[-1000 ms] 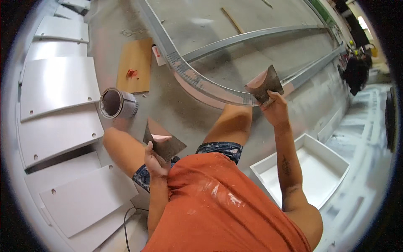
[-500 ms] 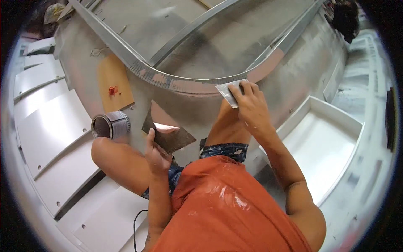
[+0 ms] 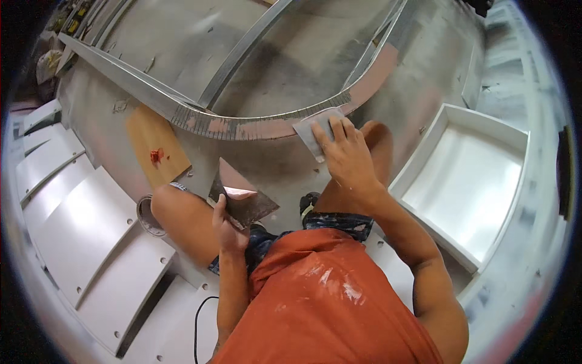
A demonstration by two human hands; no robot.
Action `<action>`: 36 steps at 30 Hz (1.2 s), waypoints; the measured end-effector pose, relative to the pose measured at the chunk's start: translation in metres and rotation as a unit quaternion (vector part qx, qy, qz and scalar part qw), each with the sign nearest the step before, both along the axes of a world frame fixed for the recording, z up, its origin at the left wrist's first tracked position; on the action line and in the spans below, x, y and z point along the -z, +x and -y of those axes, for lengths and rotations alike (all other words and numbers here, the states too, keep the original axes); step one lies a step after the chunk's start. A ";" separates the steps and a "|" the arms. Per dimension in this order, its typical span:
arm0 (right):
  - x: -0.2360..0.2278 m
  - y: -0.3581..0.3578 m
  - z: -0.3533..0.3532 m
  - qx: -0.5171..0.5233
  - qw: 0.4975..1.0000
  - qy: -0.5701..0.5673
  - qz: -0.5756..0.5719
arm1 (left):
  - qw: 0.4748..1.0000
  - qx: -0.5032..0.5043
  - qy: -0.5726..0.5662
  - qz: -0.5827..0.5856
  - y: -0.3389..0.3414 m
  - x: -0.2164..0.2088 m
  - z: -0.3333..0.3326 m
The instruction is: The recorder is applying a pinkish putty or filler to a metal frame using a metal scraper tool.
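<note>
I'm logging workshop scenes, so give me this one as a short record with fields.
Left hand: holds a dark plate bearing pink paste
Right hand: holds a flat grey spreader at the edge of a curved metal frame
Frame surface: patchy pink coating
By left knee: open can, partly hidden
Floor ahead-left: wooden board with red smear
Far left: white panels
Right: open white box

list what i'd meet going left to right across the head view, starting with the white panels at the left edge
White panels → wooden board → dark plate in the left hand → gray plate in the right hand → open white box.
</note>
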State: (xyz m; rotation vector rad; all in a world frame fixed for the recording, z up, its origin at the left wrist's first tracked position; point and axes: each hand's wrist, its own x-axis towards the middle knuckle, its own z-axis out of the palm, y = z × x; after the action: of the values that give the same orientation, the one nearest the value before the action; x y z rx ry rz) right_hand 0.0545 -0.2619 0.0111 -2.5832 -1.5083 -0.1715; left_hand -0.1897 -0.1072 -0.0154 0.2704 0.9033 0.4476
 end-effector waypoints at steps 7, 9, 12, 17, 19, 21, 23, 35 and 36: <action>-0.027 -0.025 -0.026 0.041 0.999 -0.020 -0.001 | 0.992 0.125 0.000 0.027 -0.031 0.035 -0.049; -0.004 -0.035 -0.026 0.051 0.998 -0.025 0.024 | 0.987 0.156 0.008 0.031 -0.030 0.036 -0.059; -0.012 -0.056 -0.030 0.068 0.996 -0.064 -0.001 | 0.985 0.170 0.019 0.020 -0.039 0.040 -0.074; -0.030 -0.069 -0.058 0.084 0.993 -0.076 -0.020 | 0.990 0.132 0.003 0.060 -0.032 0.036 -0.083; -0.001 -0.074 -0.066 0.085 0.993 -0.059 0.049 | 0.976 0.194 -0.001 0.101 -0.037 0.048 -0.096; 0.004 -0.091 -0.066 0.093 0.993 -0.052 0.042 | 0.983 0.162 0.020 0.082 -0.036 0.046 -0.099; -0.006 -0.102 -0.066 0.101 0.993 -0.047 0.034 | 0.989 0.130 0.039 0.062 -0.035 0.043 -0.097; -0.007 -0.139 -0.099 0.141 0.989 -0.053 0.012 | 0.988 0.042 0.000 0.149 -0.033 0.056 -0.109; -0.014 -0.139 -0.106 0.144 0.988 -0.057 0.008 | 0.988 0.046 0.000 0.148 -0.035 0.057 -0.110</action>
State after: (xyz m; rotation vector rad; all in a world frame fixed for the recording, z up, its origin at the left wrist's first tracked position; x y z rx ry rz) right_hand -0.0841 -0.1563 0.0248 -2.8882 -1.1722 -0.1422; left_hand -0.2243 0.0025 -0.0723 0.2371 0.5979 0.3898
